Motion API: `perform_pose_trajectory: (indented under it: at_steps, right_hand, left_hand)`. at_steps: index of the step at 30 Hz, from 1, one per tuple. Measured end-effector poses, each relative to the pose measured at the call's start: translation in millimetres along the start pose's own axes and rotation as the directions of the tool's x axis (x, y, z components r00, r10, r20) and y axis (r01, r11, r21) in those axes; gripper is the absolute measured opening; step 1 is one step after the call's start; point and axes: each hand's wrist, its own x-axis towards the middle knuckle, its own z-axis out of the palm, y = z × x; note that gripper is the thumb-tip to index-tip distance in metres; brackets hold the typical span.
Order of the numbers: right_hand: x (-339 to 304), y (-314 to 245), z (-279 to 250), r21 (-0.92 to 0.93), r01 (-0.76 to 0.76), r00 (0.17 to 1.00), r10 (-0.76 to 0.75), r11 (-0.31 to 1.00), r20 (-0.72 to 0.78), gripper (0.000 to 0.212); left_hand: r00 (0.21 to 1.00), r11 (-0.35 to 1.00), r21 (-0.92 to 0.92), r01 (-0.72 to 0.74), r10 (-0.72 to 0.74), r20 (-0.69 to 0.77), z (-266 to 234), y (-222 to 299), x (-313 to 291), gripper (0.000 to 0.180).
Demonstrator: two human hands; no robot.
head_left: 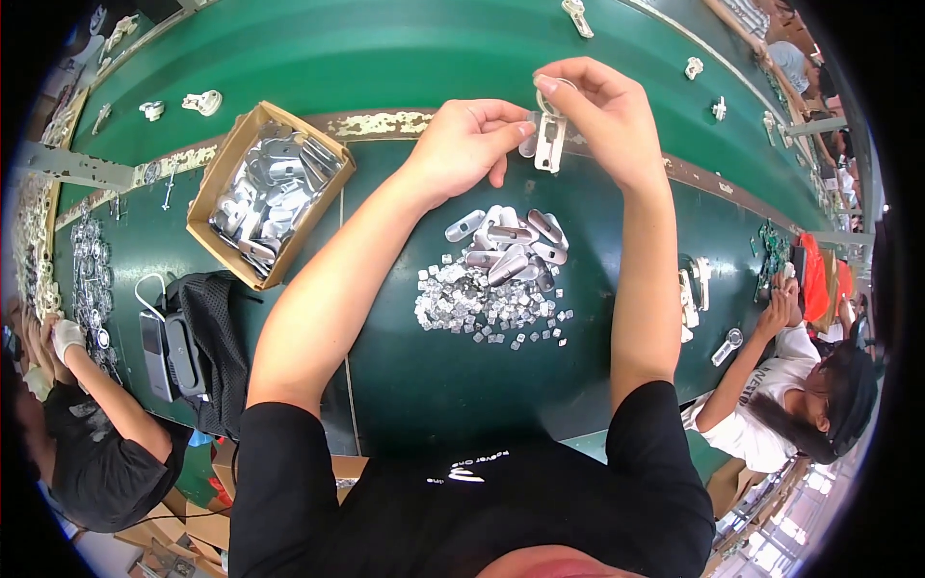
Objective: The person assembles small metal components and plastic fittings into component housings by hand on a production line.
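Both hands are raised over a green work table (pixel 424 376). My left hand (pixel 472 144) and my right hand (pixel 602 111) pinch one small silver metal part (pixel 549 140) between their fingertips; it hangs down between them. Below on the table lies a heap of elongated silver metal pieces (pixel 511 246). In front of that heap spreads a scatter of tiny square silver bits (pixel 477 303).
A cardboard box (pixel 226 169) full of silver parts sits at the left. A black mesh bag (pixel 217 337) with a dark device lies beside it. A green conveyor belt (pixel 385 48) carrying white parts runs behind. Other people work at the left (pixel 87 433) and right (pixel 800 385).
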Motion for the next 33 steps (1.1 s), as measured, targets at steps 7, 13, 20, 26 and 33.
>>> perform_pose_trajectory:
  at_steps: [7,13,20,26,33]
  right_hand:
    - [-1,0,7,0.007,-0.018,0.998,0.018,1.000,-0.054,0.022]
    - [1,5,10,-0.015,0.008,0.996,-0.010,1.000,-0.090,0.024]
    - [1,6,15,-0.002,-0.012,0.996,0.011,1.000,-0.083,0.025]
    - [3,9,15,0.016,-0.010,0.998,0.011,1.000,-0.064,0.025]
    - [3,19,12,-0.002,0.001,0.999,-0.001,1.000,-0.038,0.024]
  left_hand:
    - [1.000,0.999,-0.053,-0.014,0.015,0.024,-2,-1,1,0.028]
    - [1.000,0.998,-0.064,0.019,-0.020,-0.023,-2,0,1,0.031]
    - [0.999,0.990,-0.137,0.039,-0.036,0.025,-2,-6,5,0.032]
    - [1.000,0.995,-0.102,0.007,-0.004,0.024,-3,-8,5,0.034]
    - [0.999,0.999,-0.035,-0.001,0.002,0.043,3,-2,0,0.018]
